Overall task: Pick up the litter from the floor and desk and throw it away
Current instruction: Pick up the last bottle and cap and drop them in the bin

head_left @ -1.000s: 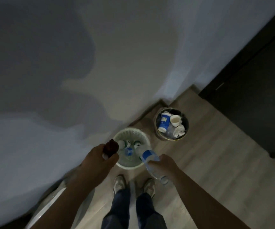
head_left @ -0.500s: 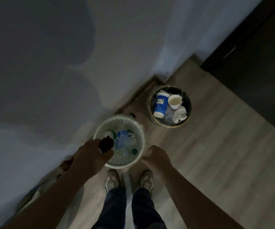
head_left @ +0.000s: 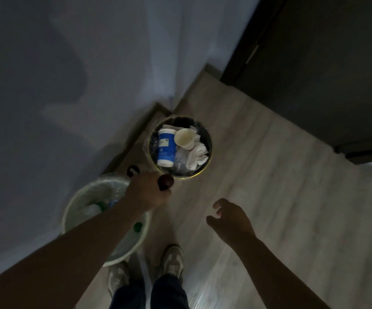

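Two bins. Right hand (head_left: 232, 219) now empty, fingers slack; its bottle (head_left: 112, 204) lies in the pale bin (head_left: 75, 195). Left hand (head_left: 149, 192) fingers grip dark litter (head_left: 165, 182), moved over: dark bin (head_left: 205, 134) just beyond them. Judged: drop next.

Lighting is dim. The left hand (head_left: 149, 194) grips a small dark rounded object (head_left: 165, 182) at the near rim of the dark bin (head_left: 211, 152); what the object is cannot be determined. The right hand (head_left: 230, 217) hangs empty above the wooden floor (head_left: 270, 186), fingers loosely curled. The dark bin contains a blue-and-white cup (head_left: 166, 150) on its side, a white cup (head_left: 184, 137) and crumpled paper (head_left: 197, 156). Beside it, the pale lined bin (head_left: 65, 217) holds blurred clear plastic (head_left: 89, 209) and a green cap (head_left: 137, 227). The left forearm crosses over this bin.
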{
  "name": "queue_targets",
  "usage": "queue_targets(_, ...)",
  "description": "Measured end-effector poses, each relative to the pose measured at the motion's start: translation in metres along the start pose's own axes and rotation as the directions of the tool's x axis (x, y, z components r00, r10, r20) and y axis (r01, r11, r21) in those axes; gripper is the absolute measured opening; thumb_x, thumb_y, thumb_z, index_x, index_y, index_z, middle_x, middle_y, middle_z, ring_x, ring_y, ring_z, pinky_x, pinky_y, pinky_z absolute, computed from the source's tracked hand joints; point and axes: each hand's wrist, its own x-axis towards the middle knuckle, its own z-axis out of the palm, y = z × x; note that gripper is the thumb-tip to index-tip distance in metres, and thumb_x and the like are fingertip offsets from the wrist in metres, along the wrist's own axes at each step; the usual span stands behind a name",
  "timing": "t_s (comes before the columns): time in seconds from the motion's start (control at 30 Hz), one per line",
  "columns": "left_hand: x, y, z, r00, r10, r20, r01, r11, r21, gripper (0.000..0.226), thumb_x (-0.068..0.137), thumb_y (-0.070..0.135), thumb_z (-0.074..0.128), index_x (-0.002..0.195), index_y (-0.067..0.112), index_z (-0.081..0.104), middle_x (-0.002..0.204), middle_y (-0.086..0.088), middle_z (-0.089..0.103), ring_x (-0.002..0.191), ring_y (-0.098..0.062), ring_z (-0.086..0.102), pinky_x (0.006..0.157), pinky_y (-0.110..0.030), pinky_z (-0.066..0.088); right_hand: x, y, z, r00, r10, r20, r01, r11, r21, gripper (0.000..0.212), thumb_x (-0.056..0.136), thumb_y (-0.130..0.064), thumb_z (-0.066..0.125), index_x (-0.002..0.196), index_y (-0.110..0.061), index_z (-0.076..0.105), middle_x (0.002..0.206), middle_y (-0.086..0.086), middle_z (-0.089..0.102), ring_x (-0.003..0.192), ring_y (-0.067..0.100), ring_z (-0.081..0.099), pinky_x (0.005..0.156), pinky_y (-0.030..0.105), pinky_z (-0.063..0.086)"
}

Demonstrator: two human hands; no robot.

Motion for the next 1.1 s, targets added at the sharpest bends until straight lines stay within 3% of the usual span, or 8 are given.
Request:
queue_targets(0.13, 0.063, 0.030, 0.037, 0.996, 0.066, -0.054, -0.061, 0.994, 0.092, 0.043, 0.082, 0.044, 0.060, 0.110, 0.010, 0.056, 0.111, -0.014, 0.058, 0.103, -0.033, 0.056, 0.086, -0.035, 0.043, 0.029, 0.032, -0.003, 0.998, 0.007, -0.059, -0.004, 0.998, 0.060, 0.041, 0.087, -0.032, 0.062, 0.125, -0.019, 0.054, 0.115, 0.001, 0.061, 0.105, 0.015, 0.058, 0.091, 0.029, 0.048)
queue_targets(0.23, 0.107, 0.046, 0.064, 0.978, 0.174, -0.119, -0.156, 0.977, 0.144, 0.042, 0.083, 0.042, 0.062, 0.108, 0.009, 0.056, 0.109, -0.014, 0.059, 0.103, -0.032, 0.055, 0.089, -0.037, 0.042, 0.050, 0.054, 0.006, 0.996, 0.004, -0.085, 0.005, 0.995, 0.101, 0.039, 0.088, -0.031, 0.062, 0.125, -0.019, 0.054, 0.111, -0.001, 0.061, 0.095, 0.010, 0.058, 0.084, 0.023, 0.047)
queue_targets(0.33, 0.145, 0.056, 0.087, 0.974, 0.189, -0.127, -0.163, 0.968, 0.189, 0.046, 0.082, 0.044, 0.063, 0.110, 0.009, 0.055, 0.114, -0.013, 0.055, 0.109, -0.034, 0.049, 0.091, -0.044, 0.045, 0.069, 0.076, 0.021, 0.996, 0.004, -0.092, 0.008, 0.992, 0.125, 0.039, 0.089, -0.030, 0.061, 0.126, -0.021, 0.053, 0.107, -0.006, 0.059, 0.090, 0.005, 0.055, 0.077, 0.018, 0.045)
queue_targets(0.47, 0.179, 0.051, 0.118, 0.967, 0.201, -0.154, -0.155, 0.951, 0.268, 0.049, 0.084, 0.043, 0.060, 0.117, 0.009, 0.051, 0.123, -0.016, 0.050, 0.114, -0.036, 0.043, 0.093, -0.046, 0.043, 0.089, 0.101, 0.044, 0.996, 0.023, -0.092, -0.009, 0.989, 0.146, 0.039, 0.090, -0.033, 0.061, 0.127, -0.023, 0.052, 0.118, -0.004, 0.061, 0.094, 0.002, 0.052, 0.080, 0.015, 0.043)
queue_targets(0.63, 0.204, 0.041, 0.146, 0.954, 0.244, -0.176, -0.203, 0.954, 0.222, 0.084, 0.074, 0.057, 0.067, 0.138, 0.011, 0.035, 0.142, -0.018, 0.035, 0.132, -0.037, 0.032, 0.106, -0.048, 0.033, 0.107, 0.117, 0.064, 0.993, 0.065, -0.098, -0.047, 0.984, 0.174, 0.040, 0.090, -0.033, 0.063, 0.128, -0.023, 0.052, 0.118, -0.004, 0.061, 0.098, 0.005, 0.056, 0.082, 0.018, 0.045)
queue_targets(0.77, 0.196, 0.042, 0.139, 0.943, 0.292, -0.159, -0.259, 0.945, 0.200, 0.093, 0.071, 0.060, 0.068, 0.141, 0.011, 0.032, 0.142, -0.015, 0.038, 0.133, -0.033, 0.033, 0.110, -0.048, 0.027, 0.101, 0.106, 0.068, 0.992, 0.095, -0.084, -0.075, 0.974, 0.213, 0.039, 0.091, -0.031, 0.062, 0.127, -0.022, 0.053, 0.118, -0.002, 0.061, 0.098, 0.007, 0.057, 0.079, 0.018, 0.044)
queue_targets(0.9, 0.172, 0.035, 0.111, 0.940, 0.323, -0.112, -0.291, 0.928, 0.232, 0.072, 0.078, 0.051, 0.065, 0.131, 0.008, 0.043, 0.133, -0.015, 0.046, 0.123, -0.030, 0.043, 0.101, -0.039, 0.037, 0.085, 0.082, 0.058, 0.993, 0.083, -0.087, -0.063, 0.976, 0.208, 0.037, 0.090, -0.032, 0.061, 0.126, -0.023, 0.053, 0.116, -0.003, 0.061, 0.096, 0.006, 0.057, 0.081, 0.021, 0.047)
queue_targets(1.1, 0.097, 0.022, 0.041, 0.945, 0.320, 0.069, -0.327, 0.906, 0.271, 0.048, 0.084, 0.038, 0.063, 0.123, 0.012, 0.050, 0.121, -0.010, 0.057, 0.109, -0.026, 0.056, 0.090, -0.040, 0.049, 0.041, 0.039, 0.020, 0.993, 0.017, -0.120, -0.004, 0.994, 0.107, 0.041, 0.089, -0.031, 0.060, 0.128, -0.020, 0.052, 0.117, -0.001, 0.061, 0.096, 0.008, 0.055, 0.083, 0.022, 0.044)
